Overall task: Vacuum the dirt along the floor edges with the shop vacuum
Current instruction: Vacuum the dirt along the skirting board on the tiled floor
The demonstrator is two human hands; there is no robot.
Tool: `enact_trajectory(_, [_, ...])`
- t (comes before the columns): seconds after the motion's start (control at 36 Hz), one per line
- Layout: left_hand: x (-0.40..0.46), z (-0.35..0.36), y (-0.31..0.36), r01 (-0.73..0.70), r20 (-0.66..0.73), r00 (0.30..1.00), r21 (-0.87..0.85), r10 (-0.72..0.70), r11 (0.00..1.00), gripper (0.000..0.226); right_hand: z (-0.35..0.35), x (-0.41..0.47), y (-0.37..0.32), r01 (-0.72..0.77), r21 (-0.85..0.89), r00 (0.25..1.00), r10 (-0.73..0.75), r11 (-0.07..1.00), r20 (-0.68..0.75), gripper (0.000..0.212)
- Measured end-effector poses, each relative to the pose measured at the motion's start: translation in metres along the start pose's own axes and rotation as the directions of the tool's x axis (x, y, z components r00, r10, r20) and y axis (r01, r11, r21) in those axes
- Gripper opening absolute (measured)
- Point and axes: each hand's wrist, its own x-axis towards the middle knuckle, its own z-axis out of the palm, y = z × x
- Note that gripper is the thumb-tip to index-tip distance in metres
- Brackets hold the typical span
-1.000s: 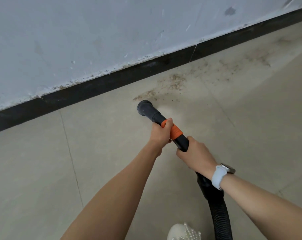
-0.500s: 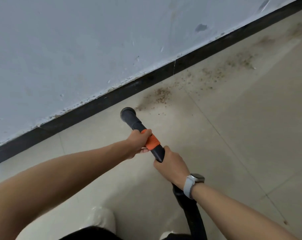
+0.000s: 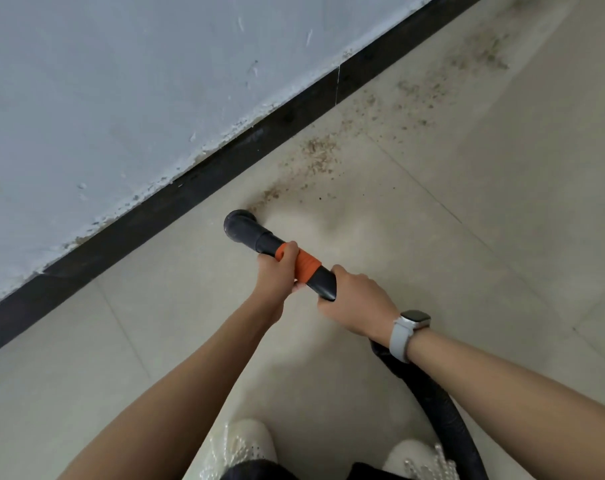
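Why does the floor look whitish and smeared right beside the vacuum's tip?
Head view: a pale hazy patch sits beside the nozzle, either soft glare or cleaned tile; I cannot tell which. The dirt stays fairly sharp, and the wide lens tilts the baseboard.

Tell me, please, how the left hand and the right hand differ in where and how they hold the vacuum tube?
The left hand grips the tube nearer the nozzle, over the front of the orange band; the right hand grips further back, where the black tube meets the hose. The right wrist wears a watch; the left wrist is bare. Both hands curl round the same tube.
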Motion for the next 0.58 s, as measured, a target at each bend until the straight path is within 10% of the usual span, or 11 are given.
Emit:
enact_trajectory(0.28, [0.014, 0.035, 0.029, 0.004, 0.276, 0.961, 0.079, -0.026, 0.997, 0.045, -0.018, -0.004, 0.005, -0.156, -0.01, 0.952, 0.148, 0.988, -0.268, 0.023])
enact_trajectory(0.58, [0.0, -0.012, 0.007, -0.067, 0.068, 0.995, -0.084, 0.073, 0.994, 0.023, -0.004, -0.005, -0.02, -0.002, -0.021, 0.998, 0.001, 1.0, -0.063, 0.016])
